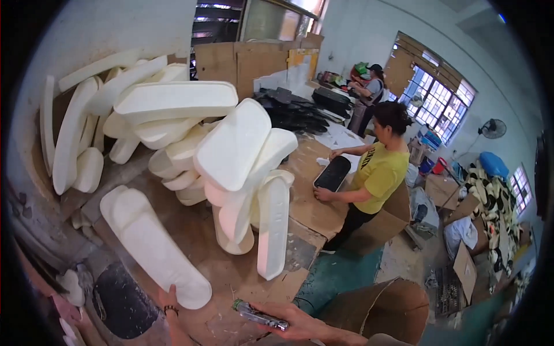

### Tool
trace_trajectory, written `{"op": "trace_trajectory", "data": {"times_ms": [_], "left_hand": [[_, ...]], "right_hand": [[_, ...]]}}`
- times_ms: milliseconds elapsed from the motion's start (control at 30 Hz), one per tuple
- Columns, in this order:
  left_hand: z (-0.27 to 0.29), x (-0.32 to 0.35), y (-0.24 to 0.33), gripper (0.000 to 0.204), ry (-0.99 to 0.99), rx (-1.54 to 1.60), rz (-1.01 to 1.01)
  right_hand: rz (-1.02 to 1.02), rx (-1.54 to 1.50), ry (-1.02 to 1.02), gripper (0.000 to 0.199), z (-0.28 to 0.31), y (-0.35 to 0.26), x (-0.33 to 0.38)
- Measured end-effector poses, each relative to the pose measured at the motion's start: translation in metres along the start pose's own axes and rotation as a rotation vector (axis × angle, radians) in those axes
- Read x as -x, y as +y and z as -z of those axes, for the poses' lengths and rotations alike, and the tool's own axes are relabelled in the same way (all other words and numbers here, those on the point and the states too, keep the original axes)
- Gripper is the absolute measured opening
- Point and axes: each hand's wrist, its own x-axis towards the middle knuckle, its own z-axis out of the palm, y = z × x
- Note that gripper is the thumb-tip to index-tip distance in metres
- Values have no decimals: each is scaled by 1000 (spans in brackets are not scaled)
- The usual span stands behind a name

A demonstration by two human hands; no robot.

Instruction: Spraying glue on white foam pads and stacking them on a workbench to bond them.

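table: brown cardboard-covered table (311, 213), worn top
pile: heap of white moulded foam pads (231, 144) on table, far side
pad: long white oval foam pad (150, 245) flat on table, near end at left hand (168, 301); its fingers touch pad edge, grip can't tell
right hand (294, 323): fingers wrapped around slim dark cylindrical tool (259, 315)
other: person in yellow shirt (378, 173) at far table edge, hands on black oval pad (333, 173)
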Motion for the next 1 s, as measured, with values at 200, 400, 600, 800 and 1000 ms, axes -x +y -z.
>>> {"op": "trace_trajectory", "data": {"times_ms": [200,400,600,800,1000], "left_hand": [[30,-24,42,58,-132,65,9],[14,-42,109,67,-58,470,-12],[13,-62,84,71,96,-31,140],[23,-49,74,64,70,171,95],[23,-34,58,67,51,226,74]], "right_hand": [[86,21,130,39,-2,-3,4],[-93,-41,63,55,6,7,6],[-3,-40,71,60,-2,19,-12],[-12,-11,42,61,-12,15,-17],[48,9,21,62,-16,7,-19]]}}
